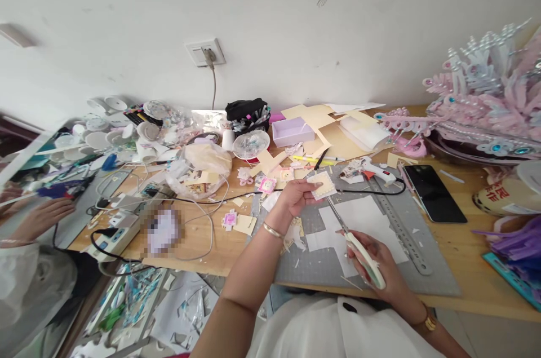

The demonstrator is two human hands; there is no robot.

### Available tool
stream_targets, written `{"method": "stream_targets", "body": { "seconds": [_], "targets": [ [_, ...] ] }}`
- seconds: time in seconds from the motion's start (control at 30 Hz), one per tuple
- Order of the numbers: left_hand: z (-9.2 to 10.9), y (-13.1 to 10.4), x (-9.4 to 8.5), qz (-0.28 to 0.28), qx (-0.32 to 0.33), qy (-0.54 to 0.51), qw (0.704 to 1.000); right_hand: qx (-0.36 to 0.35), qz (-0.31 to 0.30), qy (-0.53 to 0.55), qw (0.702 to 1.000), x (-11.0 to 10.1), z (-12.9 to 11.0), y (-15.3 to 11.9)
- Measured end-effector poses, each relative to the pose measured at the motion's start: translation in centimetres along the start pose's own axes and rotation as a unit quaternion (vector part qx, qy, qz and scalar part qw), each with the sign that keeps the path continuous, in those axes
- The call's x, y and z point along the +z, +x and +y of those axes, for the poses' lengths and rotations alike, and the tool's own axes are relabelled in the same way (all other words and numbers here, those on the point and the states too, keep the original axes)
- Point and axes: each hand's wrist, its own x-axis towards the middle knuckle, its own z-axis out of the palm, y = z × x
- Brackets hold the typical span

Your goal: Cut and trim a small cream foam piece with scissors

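Note:
Between the fingers of my left hand [297, 195] is a small cream paper card [322, 185] with a patterned edge, raised above the grey cutting mat [435, 282]. My right hand [378, 265] grips a pair of scissors [364, 256] with pale handles. Their blades point up and left, with the tips near the card's lower edge. Under the scissors, white paper [359, 217] lies on the mat. Small decorated cards, among them a pink-framed one [267, 184], lie just left of my left hand, with paper scraps around.
A metal ruler [399, 228], a white glue gun [379, 172] and a black phone [435, 193] lie to the right. A lilac box [292, 131] stands at the back. Left are a power strip [120, 234], cables and a co-worker's hand [44, 220]. Pink pearled crafts [490, 104] fill the right corner.

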Motion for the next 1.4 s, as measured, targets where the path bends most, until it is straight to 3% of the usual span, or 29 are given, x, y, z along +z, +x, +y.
{"method": "stream_targets", "body": {
  "seconds": [0.13, 0.4, 0.97, 1.4],
  "targets": [
    [-0.2, 0.1, -0.2, -0.008, 0.002, 0.003, 1.0, -0.005, -0.012, -0.002, 1.0, -0.5, 0.4, 0.1],
    [-1.0, 0.8, -0.5, -0.019, 0.004, -0.004, 1.0, 0.013, 0.019, 0.0, 1.0, 0.3, -0.3, 0.0],
    [-0.8, 0.4, -0.1, -0.01, -0.003, -0.008, 1.0, 0.021, 0.042, -0.017, 0.999, 0.8, -0.7, -0.1],
    [-0.8, 0.5, -0.2, -0.011, -0.002, -0.006, 1.0, 0.023, 0.018, -0.025, 0.999, 0.1, -0.2, 0.0]
  ]
}}
